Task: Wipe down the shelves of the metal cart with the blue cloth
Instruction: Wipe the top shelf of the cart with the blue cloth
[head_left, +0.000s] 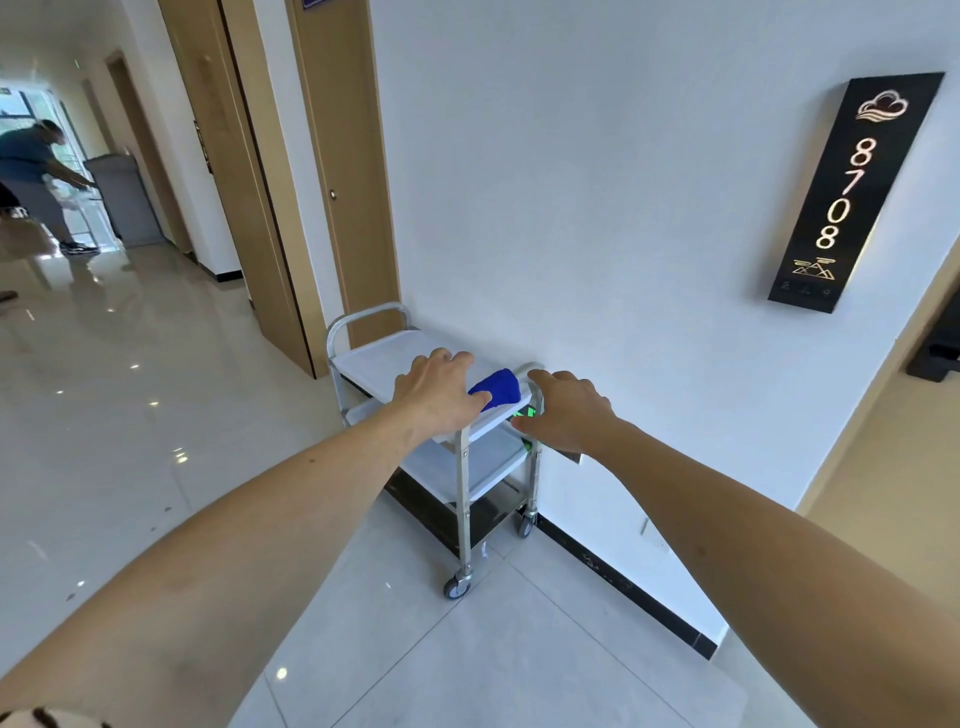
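Note:
A three-shelf metal cart (462, 499) on wheels stands against the white wall. Its white top shelf (379, 358) carries a bunched blue cloth (498, 387) near the handle end closest to me. My left hand (439, 395) hovers over the top shelf just left of the cloth, fingers spread, thumb touching the cloth's edge. My right hand (566, 410) is over the cart's near handle (527, 370), fingers apart; I cannot tell whether it grips the bar. The middle shelf (457, 462) and the dark bottom shelf (452, 519) show below.
The wall (597, 208) is right behind the cart, with a black room sign (852, 192) on it. Wooden doors (337, 171) stand beyond the cart. Glossy tiled floor (130, 415) stretches left. A person (36, 176) bends at a grey bin (124, 197) far down the corridor.

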